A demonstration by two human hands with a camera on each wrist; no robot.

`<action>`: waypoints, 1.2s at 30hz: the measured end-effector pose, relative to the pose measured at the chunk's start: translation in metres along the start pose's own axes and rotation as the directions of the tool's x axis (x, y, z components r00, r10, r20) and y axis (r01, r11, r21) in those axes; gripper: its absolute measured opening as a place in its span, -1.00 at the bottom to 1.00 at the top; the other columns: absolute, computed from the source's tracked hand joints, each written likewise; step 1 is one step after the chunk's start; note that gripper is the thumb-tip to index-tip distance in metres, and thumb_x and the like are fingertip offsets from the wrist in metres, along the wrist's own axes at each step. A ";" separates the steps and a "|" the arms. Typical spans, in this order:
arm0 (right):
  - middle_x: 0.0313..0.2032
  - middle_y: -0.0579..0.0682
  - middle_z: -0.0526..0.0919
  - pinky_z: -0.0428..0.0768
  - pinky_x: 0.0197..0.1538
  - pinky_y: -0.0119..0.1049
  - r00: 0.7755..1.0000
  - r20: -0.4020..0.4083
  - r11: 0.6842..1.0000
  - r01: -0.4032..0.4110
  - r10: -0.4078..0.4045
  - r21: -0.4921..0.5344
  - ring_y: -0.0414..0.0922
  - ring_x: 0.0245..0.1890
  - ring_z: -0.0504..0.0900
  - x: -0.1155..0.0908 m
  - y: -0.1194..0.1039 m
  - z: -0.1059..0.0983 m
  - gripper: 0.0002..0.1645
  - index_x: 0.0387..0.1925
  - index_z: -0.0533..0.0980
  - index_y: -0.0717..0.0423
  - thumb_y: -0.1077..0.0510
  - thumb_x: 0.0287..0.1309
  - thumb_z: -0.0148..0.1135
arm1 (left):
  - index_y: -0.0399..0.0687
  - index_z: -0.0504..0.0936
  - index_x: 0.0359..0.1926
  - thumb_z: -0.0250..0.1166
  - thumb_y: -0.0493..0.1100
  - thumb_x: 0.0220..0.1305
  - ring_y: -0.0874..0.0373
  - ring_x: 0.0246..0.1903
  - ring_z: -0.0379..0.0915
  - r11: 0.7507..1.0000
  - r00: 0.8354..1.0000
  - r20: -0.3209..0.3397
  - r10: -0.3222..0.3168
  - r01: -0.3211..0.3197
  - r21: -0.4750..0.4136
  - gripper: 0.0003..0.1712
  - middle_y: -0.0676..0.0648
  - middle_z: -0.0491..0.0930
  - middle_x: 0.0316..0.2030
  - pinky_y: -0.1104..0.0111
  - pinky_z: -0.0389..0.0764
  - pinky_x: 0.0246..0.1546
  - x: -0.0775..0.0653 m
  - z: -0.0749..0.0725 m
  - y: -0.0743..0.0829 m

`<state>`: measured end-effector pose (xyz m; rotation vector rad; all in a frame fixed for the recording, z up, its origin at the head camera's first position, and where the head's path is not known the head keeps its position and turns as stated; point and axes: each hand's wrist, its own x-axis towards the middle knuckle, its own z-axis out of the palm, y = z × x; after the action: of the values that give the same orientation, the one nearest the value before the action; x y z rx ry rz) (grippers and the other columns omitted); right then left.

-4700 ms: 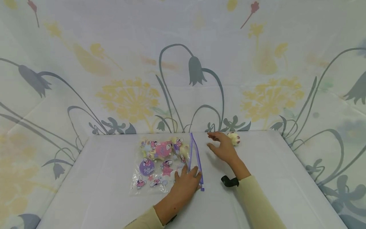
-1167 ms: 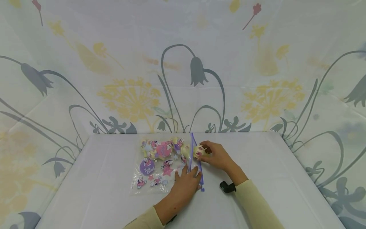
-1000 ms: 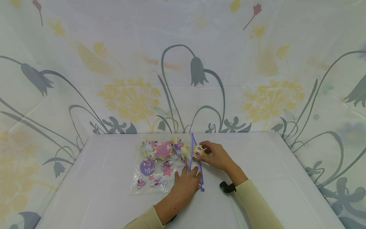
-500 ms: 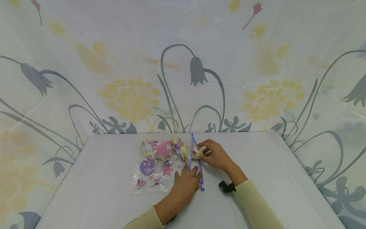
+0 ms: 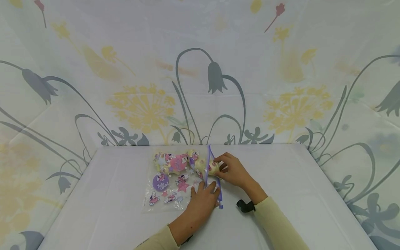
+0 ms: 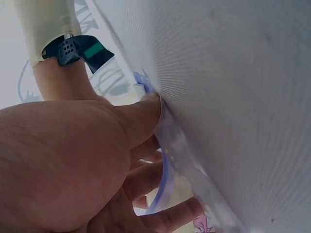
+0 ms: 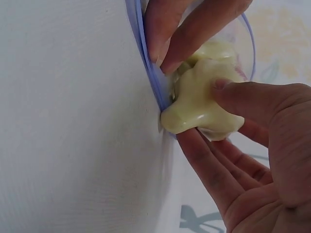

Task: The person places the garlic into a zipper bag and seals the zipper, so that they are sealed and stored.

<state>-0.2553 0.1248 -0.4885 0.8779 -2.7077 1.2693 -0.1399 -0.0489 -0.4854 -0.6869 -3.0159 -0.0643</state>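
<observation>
A clear zip bag point(image 5: 173, 194) printed with pink and purple cartoon figures lies flat on the white table, its purple zip edge point(image 5: 207, 166) facing right. My left hand point(image 5: 201, 205) rests on the bag near its mouth, fingers spread; in the right wrist view, left fingertips point(image 7: 167, 60) press the zip edge. Between thumb and fingers, my right hand point(image 5: 235, 170) holds a pale yellow, glossy toy point(image 7: 204, 99) with reddish markings, partly inside the bag mouth. Other pale yellow pieces point(image 5: 167, 169) lie inside the bag, partly hidden by the print.
The white tabletop point(image 5: 109, 201) stretches around the bag on both sides. Behind it and at the sides hangs a flower-patterned curtain point(image 5: 193, 114). A black wrist camera point(image 5: 245, 206) sits on the right wrist.
The right hand first reached near the pale yellow toy at the back right, then brought it left to the bag and edged it into the mouth. The left hand stayed put.
</observation>
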 end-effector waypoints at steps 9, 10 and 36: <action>-0.09 0.07 0.59 0.76 -0.18 -0.37 1.000 -0.030 1.000 0.006 -0.006 -0.005 -0.05 -0.20 0.76 0.001 -0.004 0.003 -0.53 0.03 0.63 0.24 0.38 0.07 0.59 | 0.18 0.67 0.36 0.40 0.10 0.40 -0.18 0.31 0.45 0.997 0.998 0.054 0.014 -0.010 -0.074 -0.45 0.04 0.49 0.43 -0.29 0.61 0.15 0.004 -0.003 -0.006; -0.10 0.08 0.59 0.76 -0.18 -0.37 0.999 -0.036 1.000 0.011 -0.011 -0.006 -0.05 -0.20 0.76 0.001 -0.004 0.004 -0.53 0.02 0.63 0.25 0.39 0.06 0.59 | 0.19 0.67 0.36 0.40 0.10 0.40 -0.17 0.31 0.45 0.997 0.999 0.050 0.017 -0.013 -0.070 -0.46 0.05 0.49 0.43 -0.28 0.61 0.15 0.005 -0.002 -0.006; -0.07 0.08 0.64 0.76 -0.11 -0.34 0.999 -0.048 0.999 0.002 -0.004 -0.049 -0.04 -0.16 0.72 0.012 -0.007 0.026 -0.36 0.22 0.62 0.33 0.31 0.10 0.62 | 0.22 0.68 0.33 0.43 0.13 0.38 -0.19 0.28 0.47 0.998 1.000 -0.005 0.022 -0.022 0.055 -0.46 0.13 0.51 0.38 -0.20 0.69 0.05 0.003 -0.001 -0.002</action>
<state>-0.2565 0.0969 -0.4975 0.8354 -2.6871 1.2014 -0.1433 -0.0500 -0.4839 -0.7132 -2.9920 0.0179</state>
